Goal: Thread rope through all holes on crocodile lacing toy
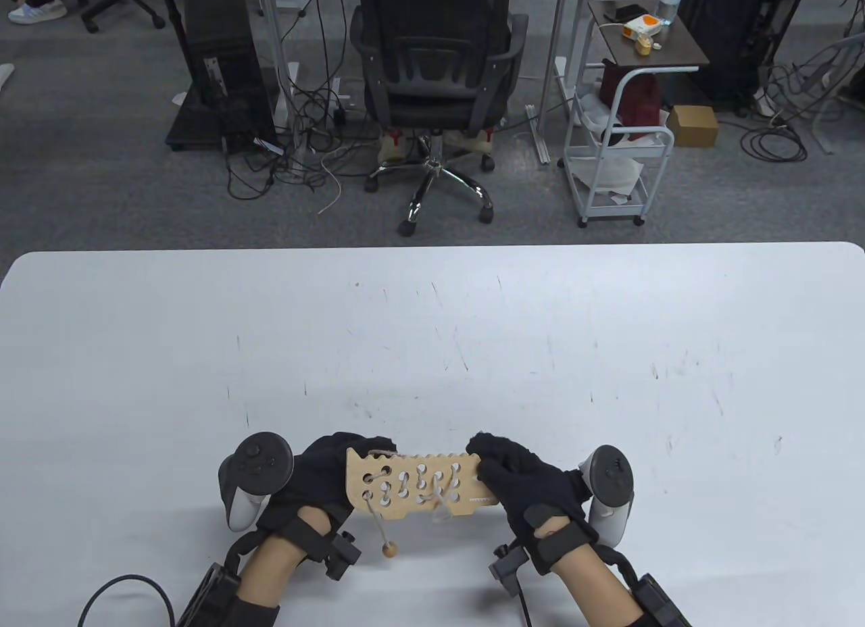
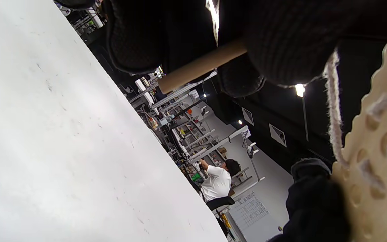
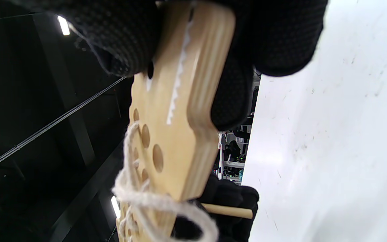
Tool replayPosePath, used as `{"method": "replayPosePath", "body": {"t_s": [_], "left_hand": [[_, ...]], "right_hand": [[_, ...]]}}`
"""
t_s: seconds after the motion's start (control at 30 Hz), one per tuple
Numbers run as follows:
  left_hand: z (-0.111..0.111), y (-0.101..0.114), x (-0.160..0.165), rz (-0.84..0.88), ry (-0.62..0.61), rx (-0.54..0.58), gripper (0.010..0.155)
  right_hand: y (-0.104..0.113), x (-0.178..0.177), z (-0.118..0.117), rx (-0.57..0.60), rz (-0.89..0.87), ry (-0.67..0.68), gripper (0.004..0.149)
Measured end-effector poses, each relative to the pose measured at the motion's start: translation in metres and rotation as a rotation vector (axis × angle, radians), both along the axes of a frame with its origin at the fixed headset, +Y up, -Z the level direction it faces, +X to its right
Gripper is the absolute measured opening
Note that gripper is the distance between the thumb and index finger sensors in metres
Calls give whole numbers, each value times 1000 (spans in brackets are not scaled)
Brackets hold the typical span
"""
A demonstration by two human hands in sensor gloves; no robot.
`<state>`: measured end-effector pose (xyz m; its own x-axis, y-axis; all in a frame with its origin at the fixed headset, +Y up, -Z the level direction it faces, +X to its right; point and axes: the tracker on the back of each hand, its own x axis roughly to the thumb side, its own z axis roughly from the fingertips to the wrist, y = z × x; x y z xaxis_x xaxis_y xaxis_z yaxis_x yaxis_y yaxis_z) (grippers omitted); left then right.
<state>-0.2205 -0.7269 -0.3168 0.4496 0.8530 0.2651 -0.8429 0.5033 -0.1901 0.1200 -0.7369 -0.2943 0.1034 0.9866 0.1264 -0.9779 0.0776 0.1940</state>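
The wooden crocodile board [image 1: 412, 485] is held just above the table's near edge, with white rope [image 1: 438, 498] laced through several of its holes. My left hand [image 1: 338, 461] is at the board's left end, behind it, and pinches the rope's wooden needle [image 2: 200, 65] between its fingers. My right hand [image 1: 497, 461] grips the right end, the snout [image 3: 180, 111], with the thumb on the front and fingers [image 3: 281, 40] behind. A rope end with a wooden bead [image 1: 389, 550] hangs below the board. A loose rope loop [image 3: 153, 201] dangles from the lower edge.
The white table [image 1: 432, 350] stretches bare ahead of the hands. Beyond its far edge stand an office chair [image 1: 439, 80], a white cart [image 1: 618, 154] and cables on the floor. A seated person [image 2: 217, 183] shows far off in the left wrist view.
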Motion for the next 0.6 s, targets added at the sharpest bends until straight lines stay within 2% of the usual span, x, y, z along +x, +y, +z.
{"method": "replayPosePath", "body": {"t_s": [0.6], "left_hand": [[-10, 1, -43, 58, 214, 0, 48]], "right_hand": [[-4, 14, -9, -9, 34, -67, 47]]}}
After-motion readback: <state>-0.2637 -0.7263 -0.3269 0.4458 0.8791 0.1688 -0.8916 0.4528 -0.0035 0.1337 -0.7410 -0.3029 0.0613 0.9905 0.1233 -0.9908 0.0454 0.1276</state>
